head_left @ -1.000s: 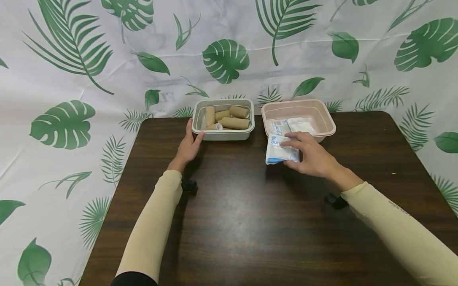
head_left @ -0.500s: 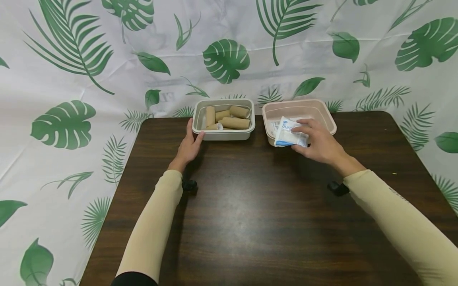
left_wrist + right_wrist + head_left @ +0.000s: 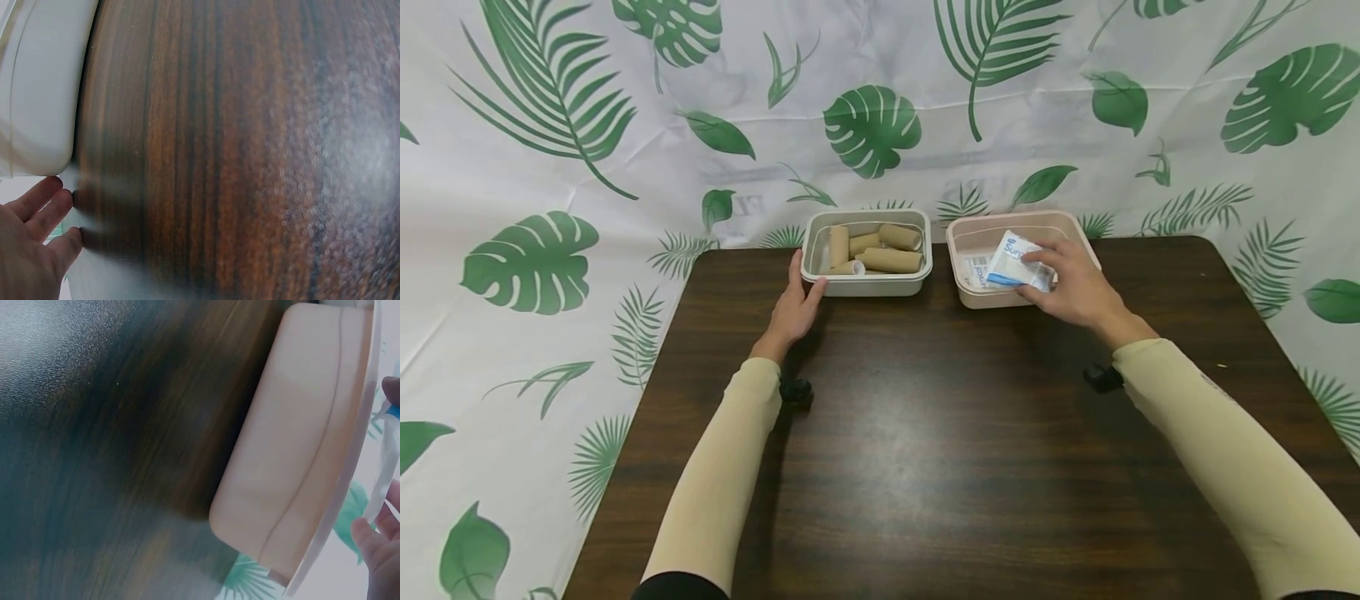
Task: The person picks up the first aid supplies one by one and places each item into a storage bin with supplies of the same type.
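Observation:
A pale grey plastic tub (image 3: 872, 288) holding several brown cardboard rolls (image 3: 891, 260) stands at the back of the table. My left hand (image 3: 790, 312) rests at its left front corner, thumb at the front and fingers along the side; in the left wrist view the fingers are relaxed at the tub's end (image 3: 44, 125). To the right is a pink plastic tub (image 3: 996, 297). My right hand (image 3: 1078, 287) pinches a flat white-and-blue packet (image 3: 1011, 258) with blue lettering between thumb and fingers, above the tub's opening. Another printed packet (image 3: 977, 271) shows inside, partly covered by it.
Both tubs stand side by side on a dark wood-grain table (image 3: 880, 467), with a narrow gap between them. Behind them hangs a white cloth (image 3: 760, 75) printed with green leaves. A tiny yellow speck (image 3: 1222, 365) lies on the table at the right.
My right hand has carried the packet up and back, from in front of the pink tub to over its opening. My left hand and the grey tub have stayed in place.

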The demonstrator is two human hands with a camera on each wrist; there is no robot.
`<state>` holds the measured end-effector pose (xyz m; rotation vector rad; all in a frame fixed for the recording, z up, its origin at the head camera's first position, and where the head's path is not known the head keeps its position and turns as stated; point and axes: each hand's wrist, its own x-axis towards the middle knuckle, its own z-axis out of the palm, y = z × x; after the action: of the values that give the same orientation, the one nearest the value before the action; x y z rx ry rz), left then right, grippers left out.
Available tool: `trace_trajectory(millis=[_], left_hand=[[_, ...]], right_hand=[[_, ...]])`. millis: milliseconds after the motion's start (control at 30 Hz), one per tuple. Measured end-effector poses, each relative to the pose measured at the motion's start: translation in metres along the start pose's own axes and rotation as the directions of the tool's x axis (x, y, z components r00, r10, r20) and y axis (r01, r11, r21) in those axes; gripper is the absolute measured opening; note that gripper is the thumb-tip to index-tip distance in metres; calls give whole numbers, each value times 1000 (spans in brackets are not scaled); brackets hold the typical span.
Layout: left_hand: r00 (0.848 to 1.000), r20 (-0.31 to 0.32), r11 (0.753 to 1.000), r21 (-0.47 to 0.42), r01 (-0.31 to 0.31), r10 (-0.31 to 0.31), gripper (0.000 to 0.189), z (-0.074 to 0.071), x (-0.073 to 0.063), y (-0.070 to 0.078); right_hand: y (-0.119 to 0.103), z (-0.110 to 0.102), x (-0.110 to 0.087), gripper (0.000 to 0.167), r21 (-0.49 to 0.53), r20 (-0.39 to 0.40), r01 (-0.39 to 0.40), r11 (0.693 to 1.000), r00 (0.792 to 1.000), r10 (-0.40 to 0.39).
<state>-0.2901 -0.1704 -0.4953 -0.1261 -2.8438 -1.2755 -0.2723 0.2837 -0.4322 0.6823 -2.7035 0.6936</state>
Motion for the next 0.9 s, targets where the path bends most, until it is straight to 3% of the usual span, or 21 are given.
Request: trace_trajectory(millis=[400, 900], left_hand=[[1000, -9, 1000, -22, -17, 17, 75, 0, 2, -2], [1000, -8, 1000, -22, -9, 9, 75, 1, 1, -3]], right_hand=[[3, 2, 8, 53, -44, 108, -114, 992, 987, 118], [4, 4, -5, 42, -50, 154, -117, 992, 980, 123]])
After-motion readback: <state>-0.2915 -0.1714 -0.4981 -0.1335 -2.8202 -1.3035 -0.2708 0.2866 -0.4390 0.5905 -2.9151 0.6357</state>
